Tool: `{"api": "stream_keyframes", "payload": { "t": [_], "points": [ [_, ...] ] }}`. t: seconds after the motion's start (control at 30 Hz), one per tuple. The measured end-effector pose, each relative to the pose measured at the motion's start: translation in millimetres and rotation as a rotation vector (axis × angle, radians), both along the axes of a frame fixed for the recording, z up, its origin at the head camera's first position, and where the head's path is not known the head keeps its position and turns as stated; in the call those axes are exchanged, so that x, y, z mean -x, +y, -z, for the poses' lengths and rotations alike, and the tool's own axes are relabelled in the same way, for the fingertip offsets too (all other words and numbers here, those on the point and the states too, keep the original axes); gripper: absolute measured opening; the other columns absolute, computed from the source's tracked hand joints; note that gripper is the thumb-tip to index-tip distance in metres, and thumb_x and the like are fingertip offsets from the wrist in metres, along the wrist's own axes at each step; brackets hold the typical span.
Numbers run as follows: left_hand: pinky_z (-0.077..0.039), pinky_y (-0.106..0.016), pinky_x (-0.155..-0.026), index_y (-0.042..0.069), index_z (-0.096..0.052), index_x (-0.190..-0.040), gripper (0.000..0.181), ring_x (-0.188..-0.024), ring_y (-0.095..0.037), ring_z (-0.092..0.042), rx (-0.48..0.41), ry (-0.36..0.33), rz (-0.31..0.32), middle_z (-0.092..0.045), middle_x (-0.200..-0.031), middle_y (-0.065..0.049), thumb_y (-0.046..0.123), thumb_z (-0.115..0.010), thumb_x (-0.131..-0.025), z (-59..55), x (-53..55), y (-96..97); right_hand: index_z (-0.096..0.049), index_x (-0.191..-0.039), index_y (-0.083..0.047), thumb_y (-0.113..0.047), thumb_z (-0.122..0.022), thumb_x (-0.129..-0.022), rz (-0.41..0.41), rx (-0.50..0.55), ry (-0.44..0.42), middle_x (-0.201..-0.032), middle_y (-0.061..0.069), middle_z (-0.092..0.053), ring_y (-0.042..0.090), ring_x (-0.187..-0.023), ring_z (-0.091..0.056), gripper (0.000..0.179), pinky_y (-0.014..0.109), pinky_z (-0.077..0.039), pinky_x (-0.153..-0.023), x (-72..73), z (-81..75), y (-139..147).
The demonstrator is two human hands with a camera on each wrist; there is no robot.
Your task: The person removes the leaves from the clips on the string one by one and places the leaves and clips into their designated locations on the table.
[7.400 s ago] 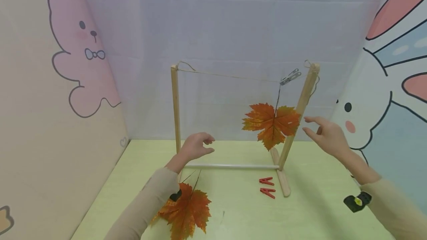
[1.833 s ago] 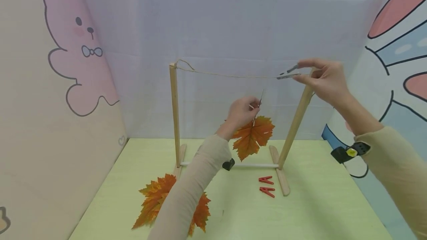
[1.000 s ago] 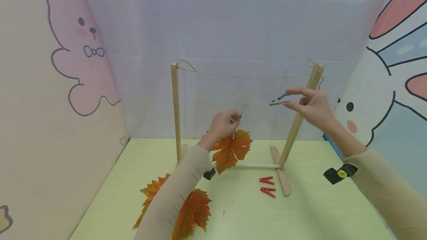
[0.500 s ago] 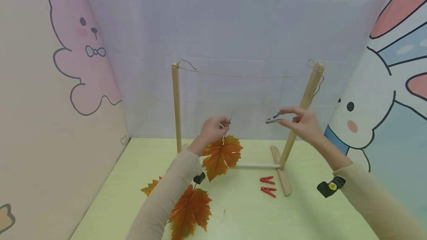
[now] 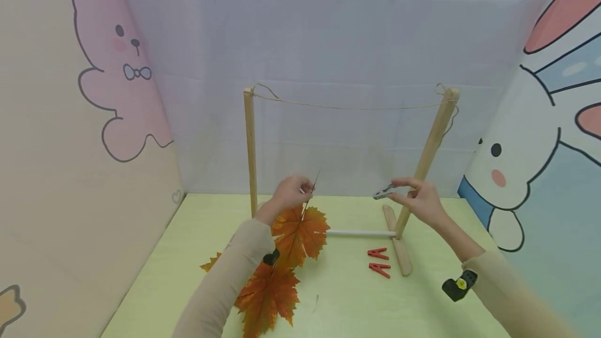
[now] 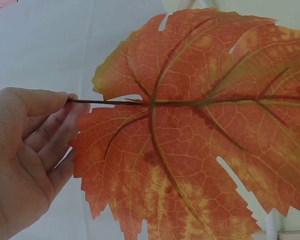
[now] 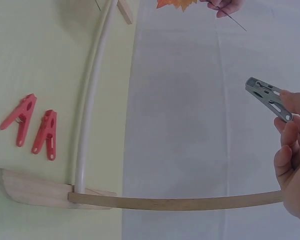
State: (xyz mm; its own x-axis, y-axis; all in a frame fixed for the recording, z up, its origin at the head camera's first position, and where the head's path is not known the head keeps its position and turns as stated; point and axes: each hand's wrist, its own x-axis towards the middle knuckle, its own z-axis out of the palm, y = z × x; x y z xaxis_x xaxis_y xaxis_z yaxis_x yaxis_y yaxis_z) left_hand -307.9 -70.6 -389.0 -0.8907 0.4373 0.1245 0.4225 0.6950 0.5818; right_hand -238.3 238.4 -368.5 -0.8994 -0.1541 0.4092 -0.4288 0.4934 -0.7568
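My left hand (image 5: 292, 192) pinches the thin dark stem of an orange artificial maple leaf (image 5: 300, 233), which hangs below the fingers. Up close in the left wrist view, the leaf (image 6: 190, 115) shows yellow veins, and its stem sits between thumb and fingertips. My right hand (image 5: 420, 200) pinches a grey metal clothespin (image 5: 384, 192) by its handle end, in front of the right post. The right wrist view has this clothespin (image 7: 267, 97) pointing away from the thumb and fingers. Another maple leaf (image 5: 267, 296) lies on the table, and the left sleeve partly covers the leaves there.
A wooden frame has a left post (image 5: 250, 150), a right post (image 5: 429, 145) and a white bottom rod (image 5: 361, 233). Twine (image 5: 347, 108) sags between the post tops. Two red clothespins (image 5: 377, 253) lie on the pale green table (image 5: 347, 301) by the right foot.
Earlier the leaf hung from the twine by the grey clothespin. Both are now off it, one in each hand. Over the last second both hands have sunk, the left also moving leftward.
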Motion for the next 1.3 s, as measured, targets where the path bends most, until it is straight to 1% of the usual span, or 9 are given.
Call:
{"api": "stream_keyframes", "payload": {
  "t": [0.23, 0.3, 0.37, 0.5, 0.6, 0.7, 0.87, 1.0, 1.3],
  "points": [
    [-0.048, -0.033, -0.075, 0.005, -0.066, -0.094, 0.012, -0.083, -0.019, -0.061, 0.008, -0.033, 0.024, -0.066, -0.088, -0.005, 0.008, -0.060, -0.084, 13.2, -2.7, -4.1, -0.060, -0.110, 0.004, -0.011, -0.070, -0.078, 0.044, 0.025, -0.129, -0.066, -0.008, -0.059, 0.000, -0.036, -0.030, 0.036, 0.023, -0.027, -0.033, 6.0, 45.7, 12.4],
    [-0.048, -0.033, -0.075, 0.005, -0.067, -0.093, 0.012, -0.081, -0.018, -0.061, 0.001, -0.039, 0.023, -0.066, -0.086, -0.005, 0.007, -0.061, -0.083, 15.6, -3.4, -5.0, -0.060, -0.111, 0.004, -0.013, -0.070, -0.079, 0.052, 0.030, -0.155, -0.070, -0.006, -0.060, 0.001, -0.037, -0.030, 0.039, 0.024, -0.028, -0.033, 3.6, 53.6, 12.8],
    [-0.048, -0.033, -0.075, 0.005, -0.067, -0.093, 0.012, -0.079, -0.018, -0.061, -0.006, -0.050, 0.022, -0.066, -0.085, -0.005, 0.006, -0.061, -0.083, 17.6, -3.9, -5.8, -0.059, -0.112, 0.004, -0.015, -0.070, -0.079, 0.055, 0.037, -0.179, -0.071, -0.001, -0.061, 0.002, -0.038, -0.031, 0.040, 0.024, -0.029, -0.034, 0.3, 60.2, 12.3],
    [-0.048, -0.032, -0.071, 0.003, -0.067, -0.093, 0.013, -0.074, -0.016, -0.060, -0.030, -0.078, 0.039, -0.066, -0.082, -0.005, 0.005, -0.060, -0.082, 23.7, -5.3, -9.1, -0.059, -0.111, 0.005, -0.012, -0.070, -0.079, 0.050, 0.062, -0.203, -0.088, 0.016, -0.062, 0.001, -0.039, -0.033, 0.038, 0.023, -0.032, -0.036, -5.5, 73.6, 12.1],
    [-0.048, -0.029, -0.067, 0.003, -0.067, -0.095, 0.015, -0.069, -0.014, -0.060, -0.049, -0.111, 0.047, -0.065, -0.079, -0.004, 0.006, -0.059, -0.082, 32.5, -5.8, -12.7, -0.059, -0.111, 0.006, -0.011, -0.069, -0.079, 0.047, 0.069, -0.218, -0.095, 0.025, -0.060, 0.001, -0.039, -0.034, 0.037, 0.022, -0.033, -0.037, -9.7, 85.3, 13.1],
    [-0.048, -0.027, -0.063, 0.001, -0.066, -0.096, 0.017, -0.067, -0.019, -0.063, -0.087, -0.172, 0.052, -0.065, -0.076, -0.005, 0.006, -0.059, -0.082, 42.1, -7.3, -16.3, -0.059, -0.111, 0.006, -0.011, -0.069, -0.079, 0.057, 0.067, -0.251, -0.103, 0.025, -0.060, 0.001, -0.040, -0.034, 0.038, 0.022, -0.035, -0.037, -14.4, 98.1, 14.6],
    [-0.049, -0.027, -0.060, -0.001, -0.065, -0.099, 0.018, -0.070, -0.026, -0.065, -0.144, -0.271, 0.050, -0.065, -0.077, -0.008, 0.004, -0.060, -0.083, 56.4, -10.9, -22.0, -0.059, -0.112, 0.006, -0.012, -0.071, -0.077, 0.068, 0.081, -0.302, -0.104, 0.022, -0.061, 0.001, -0.040, -0.033, 0.041, 0.022, -0.035, -0.037, -22.6, 116.9, 16.6],
    [-0.050, -0.027, -0.059, -0.003, -0.065, -0.099, 0.018, -0.068, -0.023, -0.065, -0.183, -0.316, 0.034, -0.066, -0.079, -0.010, 0.002, -0.059, -0.083, 66.8, -13.7, -26.0, -0.059, -0.112, 0.004, -0.012, -0.071, -0.077, 0.065, 0.109, -0.324, -0.105, 0.023, -0.060, 0.001, -0.040, -0.033, 0.041, 0.022, -0.034, -0.037, -29.3, 127.0, 17.7],
    [-0.051, -0.030, -0.061, -0.005, -0.063, -0.100, 0.019, -0.069, -0.025, -0.065, -0.258, -0.410, 0.006, -0.065, -0.081, -0.015, 0.003, -0.060, -0.083, 88.6, -18.8, -30.3, -0.058, -0.113, 0.007, -0.010, -0.071, -0.076, 0.074, 0.147, -0.419, -0.105, 0.022, -0.061, 0.002, -0.039, -0.031, 0.042, 0.021, -0.031, -0.037, -43.9, 147.9, 18.2]
  ]
}}
